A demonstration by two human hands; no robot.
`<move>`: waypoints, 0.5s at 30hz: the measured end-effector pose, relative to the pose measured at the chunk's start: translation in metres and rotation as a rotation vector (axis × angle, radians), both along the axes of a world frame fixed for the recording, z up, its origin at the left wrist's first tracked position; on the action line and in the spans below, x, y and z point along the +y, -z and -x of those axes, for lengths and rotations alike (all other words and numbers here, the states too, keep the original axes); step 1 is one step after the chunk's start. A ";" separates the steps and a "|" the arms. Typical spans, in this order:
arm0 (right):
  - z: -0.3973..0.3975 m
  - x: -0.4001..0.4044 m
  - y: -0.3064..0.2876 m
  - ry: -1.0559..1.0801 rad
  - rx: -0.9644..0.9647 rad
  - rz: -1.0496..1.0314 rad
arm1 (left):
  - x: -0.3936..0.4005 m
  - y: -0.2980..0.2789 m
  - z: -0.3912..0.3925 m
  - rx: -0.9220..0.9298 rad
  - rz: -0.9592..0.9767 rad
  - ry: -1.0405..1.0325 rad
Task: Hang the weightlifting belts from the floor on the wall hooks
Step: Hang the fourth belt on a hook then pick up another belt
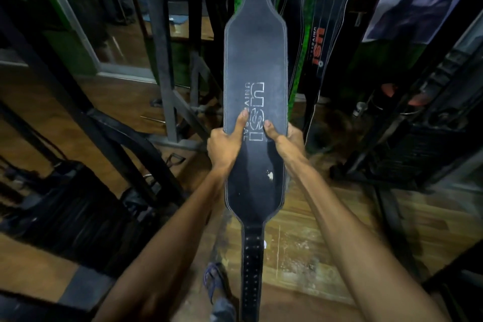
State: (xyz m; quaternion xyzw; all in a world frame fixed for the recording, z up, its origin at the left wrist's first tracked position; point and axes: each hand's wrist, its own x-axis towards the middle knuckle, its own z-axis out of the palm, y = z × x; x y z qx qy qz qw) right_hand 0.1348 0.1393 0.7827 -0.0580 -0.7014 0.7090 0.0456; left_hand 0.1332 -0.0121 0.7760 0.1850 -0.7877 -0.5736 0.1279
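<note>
A wide black weightlifting belt (pixel 256 60) with white USI lettering stretches vertically through the middle of the view, its top end running out of frame and its narrow perforated end dangling near my foot. My left hand (pixel 224 141) grips its left edge, thumb on the face. My right hand (pixel 285 138) grips the right edge the same way. Several other black belts (pixel 317 44) hang against the green wall just to the right. The hooks are out of view.
A grey metal machine frame (pixel 164 81) stands left of the belt. Black equipment with a weight stack (pixel 65 204) fills the lower left. A rack with dark gear (pixel 423 123) sits on the right. Wooden floor (pixel 300 251) lies below.
</note>
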 end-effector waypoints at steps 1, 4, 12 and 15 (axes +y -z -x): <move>-0.007 -0.001 0.004 0.004 -0.018 0.015 | 0.001 0.006 -0.006 -0.015 -0.004 0.022; -0.025 0.002 0.017 0.012 -0.042 0.050 | 0.006 0.024 -0.028 -0.055 -0.130 -0.001; -0.054 0.011 0.038 0.011 -0.078 0.051 | 0.014 0.051 -0.051 -0.076 -0.269 0.044; -0.067 0.011 0.045 0.014 -0.079 0.028 | 0.014 0.058 -0.058 -0.063 -0.286 0.071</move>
